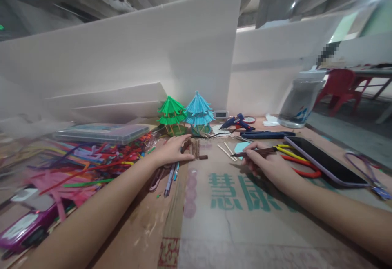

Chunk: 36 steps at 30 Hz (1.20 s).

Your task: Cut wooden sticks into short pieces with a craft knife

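Note:
My right hand (265,165) is closed round a brown marker pen (266,151), whose tip points left above two pale wooden sticks (226,152). A light blue paper piece (241,150) lies just beyond that hand. My left hand (173,150) reaches in with its fingers stretched out, beside a row of short brown sticks (194,148). Whether its fingertips touch them I cannot tell. A small brown piece like a pen cap (203,157) lies right of the row. Behind stand a green model pavilion (171,112) and a blue model pavilion (199,112) with tiered roofs.
Coloured pipe cleaners (101,163) and a clear plastic case (104,132) crowd the left side. At the back are a blue glue gun (237,122) and a large clear jar (301,99). Red-and-yellow pliers (301,165) and a phone (324,158) lie right.

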{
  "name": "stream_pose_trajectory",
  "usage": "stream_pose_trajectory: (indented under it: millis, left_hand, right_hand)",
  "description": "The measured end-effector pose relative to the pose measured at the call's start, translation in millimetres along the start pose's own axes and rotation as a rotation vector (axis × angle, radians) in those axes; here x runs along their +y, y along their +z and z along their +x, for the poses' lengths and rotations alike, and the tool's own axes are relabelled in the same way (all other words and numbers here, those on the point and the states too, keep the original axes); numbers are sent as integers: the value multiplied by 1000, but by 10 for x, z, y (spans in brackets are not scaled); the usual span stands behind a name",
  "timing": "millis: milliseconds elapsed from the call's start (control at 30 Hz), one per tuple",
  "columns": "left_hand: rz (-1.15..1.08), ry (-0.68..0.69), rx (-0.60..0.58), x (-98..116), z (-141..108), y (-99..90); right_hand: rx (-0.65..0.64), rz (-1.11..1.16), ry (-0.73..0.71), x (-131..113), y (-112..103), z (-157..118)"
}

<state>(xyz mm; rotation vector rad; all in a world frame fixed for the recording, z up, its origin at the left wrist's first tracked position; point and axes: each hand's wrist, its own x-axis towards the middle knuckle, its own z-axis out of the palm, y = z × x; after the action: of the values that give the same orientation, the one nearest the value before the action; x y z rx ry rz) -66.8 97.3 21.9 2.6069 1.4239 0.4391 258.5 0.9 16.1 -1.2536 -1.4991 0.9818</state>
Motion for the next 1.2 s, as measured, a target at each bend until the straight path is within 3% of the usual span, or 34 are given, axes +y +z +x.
stream_pose_trajectory:
  millis: [133,267,400,567,700,867,1000,1133,1200]
  left_hand:
    - [-30,21,-46,-99,-4,98]
    - [0,14,-2,38,-27,44]
    - [77,33,62,436,-69,72]
    - [164,93,82,1025,-3,314]
    - [154,91,96,1270,196,458]
    - [128,54,119,1329,364,527]
    - [126,37,105,1348,265,498]
    - [157,63,40,1278,84,250]
    - [174,-55,28,1126,51,52]
  right_hand:
    - [5,-7,-14,-16,11,-2]
    - [13,11,-35,-27,14,-2]
    - [111,64,-104,-26,-2,9]
    - [192,139,-79,-26,-36,49]
    - [202,173,-96,8,-41,68]
    - [168,166,-92,23,-32,64]
    - [174,147,-69,3,-44,60]
    - [168,130,-67,9,-56,61]
    - [170,103,-70,14,-54,60]
